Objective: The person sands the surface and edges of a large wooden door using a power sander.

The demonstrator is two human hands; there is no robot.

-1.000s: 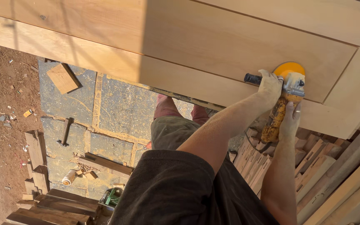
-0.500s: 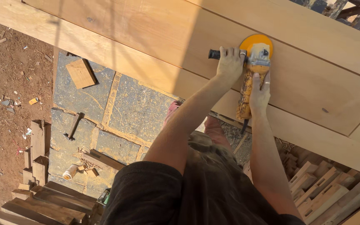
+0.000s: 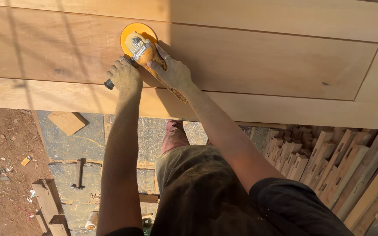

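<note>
Head view: both hands grip a dust-caked yellow angle grinder on the pale wooden door panel, left hand wrapped round its black side handle, right hand closed on the body, orange disc pointing away up-left.

— Where does the view look from?
— From the person's head, facing steeply down past the chest and both outstretched arms.
— How near?
— Close: the wooden panel fills the top of the frame, the stone paving lies far below at lower left.
— Any second view?
— None; one camera only.
</note>
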